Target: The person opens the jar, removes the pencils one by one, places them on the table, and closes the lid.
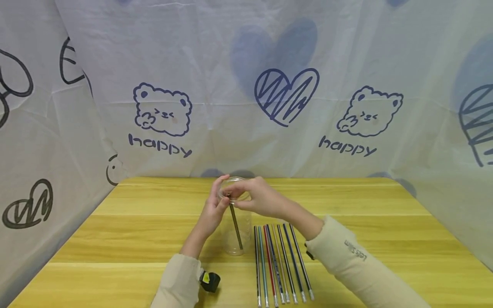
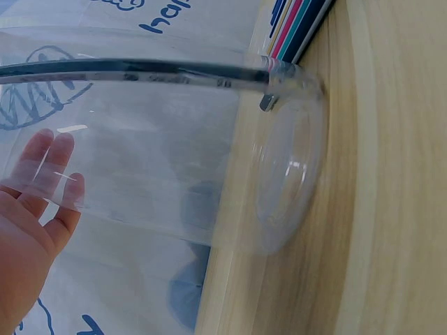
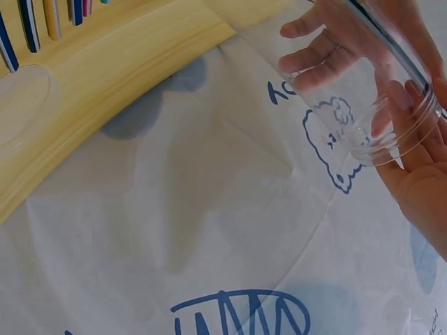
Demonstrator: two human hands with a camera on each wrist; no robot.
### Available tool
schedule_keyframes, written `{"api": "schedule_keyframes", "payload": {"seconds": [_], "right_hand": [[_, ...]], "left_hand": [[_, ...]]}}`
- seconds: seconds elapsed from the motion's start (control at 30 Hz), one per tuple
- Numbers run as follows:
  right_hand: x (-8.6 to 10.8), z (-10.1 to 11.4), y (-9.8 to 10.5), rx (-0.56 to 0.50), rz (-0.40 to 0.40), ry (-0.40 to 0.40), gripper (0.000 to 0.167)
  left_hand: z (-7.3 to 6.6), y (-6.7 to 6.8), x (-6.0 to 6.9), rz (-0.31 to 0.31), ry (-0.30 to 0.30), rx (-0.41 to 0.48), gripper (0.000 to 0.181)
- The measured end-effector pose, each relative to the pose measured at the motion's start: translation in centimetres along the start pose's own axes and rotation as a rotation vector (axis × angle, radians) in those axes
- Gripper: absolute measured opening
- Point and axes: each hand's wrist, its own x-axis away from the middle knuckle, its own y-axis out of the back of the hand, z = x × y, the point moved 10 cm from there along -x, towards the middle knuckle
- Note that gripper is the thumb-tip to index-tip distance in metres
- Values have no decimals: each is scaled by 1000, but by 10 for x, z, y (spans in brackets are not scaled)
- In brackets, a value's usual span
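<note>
A clear plastic jar (image 1: pixel 228 235) stands upright on the table. My left hand (image 1: pixel 211 211) grips it near the rim, the fingers round its far side, as the left wrist view also shows. Inside the jar a dark pencil (image 1: pixel 236 226) leans at a slant, its lower end by the base. At the mouth, my right hand (image 1: pixel 265 201) pinches the pencil's upper end, with fingertips inside the rim. In the right wrist view the right hand (image 3: pixel 422 157) is at the jar's rim, partly seen through clear plastic.
Several pencils, among them a red pencil (image 1: pixel 269 261), lie side by side right of the jar, with their silvery ends toward me. The wooden table (image 1: pixel 127 239) ends at a white printed cloth (image 1: pixel 223 141) behind.
</note>
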Motion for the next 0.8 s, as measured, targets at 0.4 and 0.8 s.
{"api": "schedule_keyframes", "payload": {"seconds": [0.4, 0.8], "right_hand": [[4, -4, 14, -105, -183, 25, 30], [10, 3, 34, -139, -396, 119, 6]], "left_hand": [[3, 1, 1, -8, 43, -57, 77], [6, 3, 1, -42, 58, -130, 77]]}}
